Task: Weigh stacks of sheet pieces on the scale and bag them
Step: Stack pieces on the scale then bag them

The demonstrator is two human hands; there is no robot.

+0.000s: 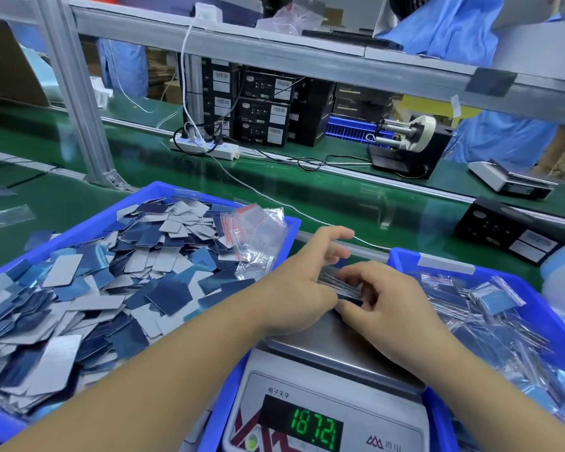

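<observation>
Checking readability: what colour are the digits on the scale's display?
Green digits on a black display, clearest in the head view.

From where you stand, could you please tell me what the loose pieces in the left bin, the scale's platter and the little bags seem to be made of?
Loose pieces: thin stiff sheet, possibly coated metal or plastic; glossy blue one side, matte grey the other.
Scale platter: probably brushed stainless steel; dull silver sheen.
Little bags: clear plastic film, crinkled and shiny, with red strips.

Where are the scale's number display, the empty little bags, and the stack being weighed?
scale display point(313, 430), head view, green digits.
empty zip bags point(258, 233), head view, pile's middle.
stack of sheet pieces point(338, 283), head view, visible edge.
</observation>
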